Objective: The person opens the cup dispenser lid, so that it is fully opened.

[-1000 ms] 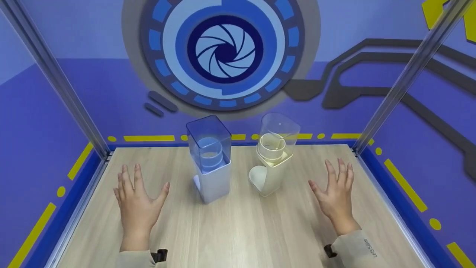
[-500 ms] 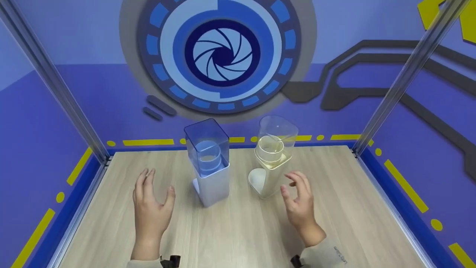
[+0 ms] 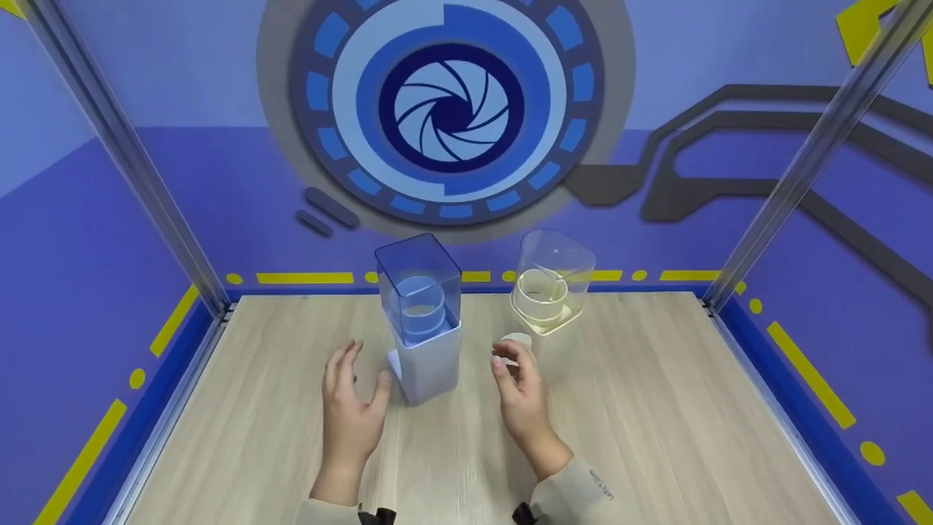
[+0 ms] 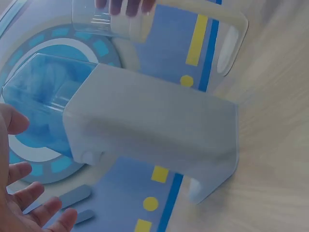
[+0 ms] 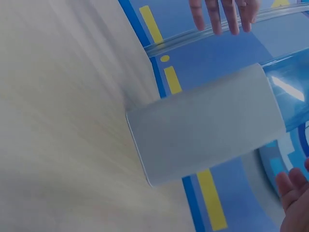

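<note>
A dispenser-like container (image 3: 430,364) with a see-through blue top and pale grey body stands upright left of the table's middle. In the left wrist view the grey body (image 4: 154,121) ends in a foot at its base. My left hand (image 3: 353,408) is just left of it, fingers spread and thumb toward it, with a gap between. On its other side my right hand (image 3: 526,401) hovers with loosely bent fingers, holding nothing. Behind that hand stands a similar cream container (image 3: 543,321) with a clear top; the hand hides much of its lower part and round foot.
The wooden table (image 3: 641,408) is bounded by a blue decorated back wall (image 3: 189,189) and side walls. Metal posts (image 3: 802,146) rise at the back corners. The cream container stands near the table's back edge.
Both hands have moved inward toward the blue-topped container, the right one travelling farther and passing in front of the cream one. Their fingers have bent slightly. Both containers stay in place.
</note>
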Demonstrator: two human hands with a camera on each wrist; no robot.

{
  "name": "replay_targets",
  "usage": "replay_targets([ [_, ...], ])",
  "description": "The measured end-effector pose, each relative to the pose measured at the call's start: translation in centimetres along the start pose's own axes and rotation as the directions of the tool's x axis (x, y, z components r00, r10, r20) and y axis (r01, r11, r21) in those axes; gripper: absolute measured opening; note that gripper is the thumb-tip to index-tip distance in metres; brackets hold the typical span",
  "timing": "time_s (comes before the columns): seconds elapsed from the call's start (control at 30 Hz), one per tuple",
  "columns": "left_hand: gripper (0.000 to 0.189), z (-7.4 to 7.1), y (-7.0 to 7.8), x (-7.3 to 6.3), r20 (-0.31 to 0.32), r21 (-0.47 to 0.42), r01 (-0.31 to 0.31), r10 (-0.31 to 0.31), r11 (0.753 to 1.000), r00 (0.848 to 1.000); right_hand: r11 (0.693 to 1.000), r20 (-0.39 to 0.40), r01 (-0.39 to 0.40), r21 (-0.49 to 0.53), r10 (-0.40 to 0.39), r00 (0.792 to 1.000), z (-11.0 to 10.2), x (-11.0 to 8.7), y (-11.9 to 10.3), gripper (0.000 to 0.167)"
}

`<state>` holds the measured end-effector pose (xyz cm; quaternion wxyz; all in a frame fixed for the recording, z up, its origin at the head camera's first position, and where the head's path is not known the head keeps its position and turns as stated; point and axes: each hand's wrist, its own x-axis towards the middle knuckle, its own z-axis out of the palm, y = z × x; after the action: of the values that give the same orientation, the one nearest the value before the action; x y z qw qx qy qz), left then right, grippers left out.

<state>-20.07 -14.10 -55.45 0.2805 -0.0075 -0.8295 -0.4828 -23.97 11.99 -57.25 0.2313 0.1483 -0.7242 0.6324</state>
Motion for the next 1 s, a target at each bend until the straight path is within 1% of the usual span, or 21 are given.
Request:
replay_targets([
  [0.07, 0.061, 0.8, -0.1, -0.3, 0.001, -0.017, 0.008, -0.008, 1.0, 1.0, 0.998, 0.015, -0.063, 0.03, 0.063, 0.998, 0.8, 0.0, 0.3, 0.023],
  [0.17, 0.06, 2.0, -0.2, -0.6, 0.008, -0.042, 0.009, -0.009, 0.999, 1.0, 0.993, 0.033, -0.114, 0.035, 0.113, 0.993, 1.9, 0.2, 0.9, 0.026],
  [0.27, 0.059, 3.3, -0.2, -0.6, 0.005, -0.066, 0.006, -0.006, 0.998, 1.0, 0.987, 0.044, -0.161, 0.001, 0.161, 0.986, 2.8, 0.8, 1.6, 0.032],
  [0.33, 0.058, 4.1, -0.3, -0.6, -0.008, -0.08, 0.01, -0.01, 0.997, 1.0, 0.979, 0.059, -0.202, -0.025, 0.203, 0.977, 3.2, 1.2, 2.0, 0.037],
  [0.43, 0.053, 5.0, -0.2, -0.4, -0.025, -0.103, 0.022, -0.025, 0.994, 0.999, 0.966, 0.093, -0.252, -0.065, 0.257, 0.962, 3.9, 1.9, 2.5, 0.044],
  [0.53, 0.048, 5.7, -0.4, -0.2, -0.043, -0.134, 0.035, -0.041, 0.99, 0.998, 0.955, 0.135, -0.282, -0.09, 0.292, 0.947, 4.4, 2.5, 3.0, 0.049],
  [0.63, 0.043, 6.1, -0.7, -0.1, -0.073, -0.15, 0.026, -0.037, 0.988, 0.997, 0.951, 0.189, -0.293, -0.103, 0.308, 0.932, 4.9, 3.0, 3.5, 0.052],
  [0.73, 0.039, 6.3, -0.9, -0.1, -0.103, -0.134, 0.011, -0.025, 0.991, 0.994, 0.951, 0.239, -0.289, -0.11, 0.307, 0.921, 5.1, 3.2, 3.9, 0.053],
  [0.83, 0.036, 6.5, -1.1, -0.1, -0.115, -0.129, -0.007, -0.008, 0.992, 0.993, 0.956, 0.243, -0.271, -0.11, 0.29, 0.926, 5.2, 3.3, 4.3, 0.051],
  [1.0, 0.036, 6.9, -1.3, -0.3, -0.145, -0.152, -0.034, 0.011, 0.988, 0.989, 0.965, 0.2, -0.237, -0.11, 0.255, 0.946, 5.4, 3.1, 4.8, 0.041],
])
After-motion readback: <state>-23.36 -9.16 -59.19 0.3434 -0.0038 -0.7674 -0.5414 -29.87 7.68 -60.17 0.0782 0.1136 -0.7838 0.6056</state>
